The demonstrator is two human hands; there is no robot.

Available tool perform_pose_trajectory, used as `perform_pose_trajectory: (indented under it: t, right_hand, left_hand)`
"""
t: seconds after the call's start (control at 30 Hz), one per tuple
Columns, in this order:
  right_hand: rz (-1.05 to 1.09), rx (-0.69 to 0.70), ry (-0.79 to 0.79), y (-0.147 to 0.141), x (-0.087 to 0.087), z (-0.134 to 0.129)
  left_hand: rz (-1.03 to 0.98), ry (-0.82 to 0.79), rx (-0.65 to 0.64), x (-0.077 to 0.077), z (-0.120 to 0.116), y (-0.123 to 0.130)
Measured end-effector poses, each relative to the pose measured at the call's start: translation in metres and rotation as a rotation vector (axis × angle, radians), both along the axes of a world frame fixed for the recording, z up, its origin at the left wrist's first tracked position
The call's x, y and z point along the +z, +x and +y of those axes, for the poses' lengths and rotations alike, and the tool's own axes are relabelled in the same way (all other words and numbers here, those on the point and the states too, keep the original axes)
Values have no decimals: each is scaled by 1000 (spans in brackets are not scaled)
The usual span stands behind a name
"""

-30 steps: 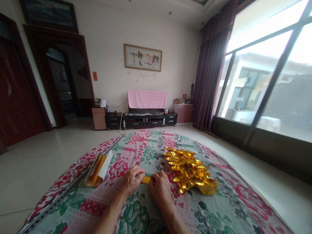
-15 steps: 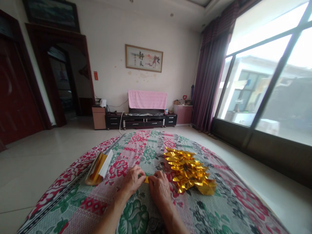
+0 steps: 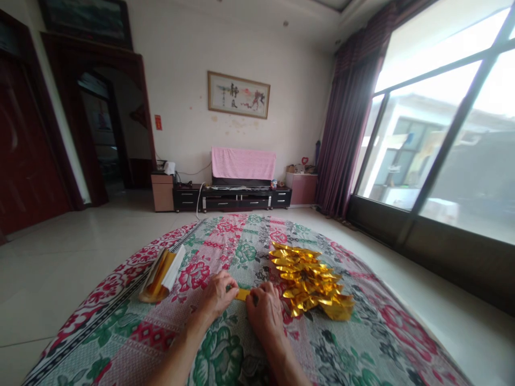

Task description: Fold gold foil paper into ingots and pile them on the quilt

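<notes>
A small strip of gold foil paper [image 3: 242, 294] lies between my two hands, low over the patterned cloth. My left hand [image 3: 219, 293] pinches its left end with thumb and fingers. At the other end, my right hand [image 3: 264, 306] is closed on the strip, its fingers curled and partly hiding it. To the right of my hands rests a stack of folded gold foil pieces [image 3: 308, 279] with pointed ends. A loosely rolled bundle of gold foil sheets [image 3: 161, 276], white on the back, lies at the left.
A flowered cloth [image 3: 245, 252] covers the round surface before me. Beyond it stands a low black TV cabinet [image 3: 237, 202], with a pink cloth [image 3: 243, 163] draped over what is on top. A large window [image 3: 422, 145] and purple curtain [image 3: 341, 123] are on the right.
Both hands keep their grip on the foil strip. They are slightly farther apart, and a little more of the gold shows between them. The view has shifted slightly.
</notes>
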State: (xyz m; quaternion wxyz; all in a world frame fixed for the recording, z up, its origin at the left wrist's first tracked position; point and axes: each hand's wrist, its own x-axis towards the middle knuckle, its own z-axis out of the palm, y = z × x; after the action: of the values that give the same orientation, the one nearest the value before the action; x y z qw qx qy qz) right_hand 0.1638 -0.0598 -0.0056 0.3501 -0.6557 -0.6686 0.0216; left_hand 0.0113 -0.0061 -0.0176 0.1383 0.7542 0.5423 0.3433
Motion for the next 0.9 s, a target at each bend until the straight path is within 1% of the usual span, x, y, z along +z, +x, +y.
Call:
perform_pose_trajectory:
  t: [0.13,0.2,0.37,0.53,0.63,0.77,0.9]
  right_hand:
    - [-5,-20,16,2,-3,2]
    - [-12,12,38,4,-4,2]
    - [-16,148,68,7,-4,0]
    - [-24,167,51,6,0,-1]
    - [-16,166,59,5,1,-1]
    - [-4,161,71,6,2,1]
    - [71,156,76,7,2,6]
  left_hand:
    - [4,-5,0,0,0,0]
    - [1,2,0,0,0,-1]
    - [-8,37,-24,-6,3,-3]
    - [-12,105,-55,-9,4,-5]
    - [-37,99,-58,-6,2,-4]
    - [-108,41,-32,4,-4,-1]
    - [-188,3,-21,8,-8,-1]
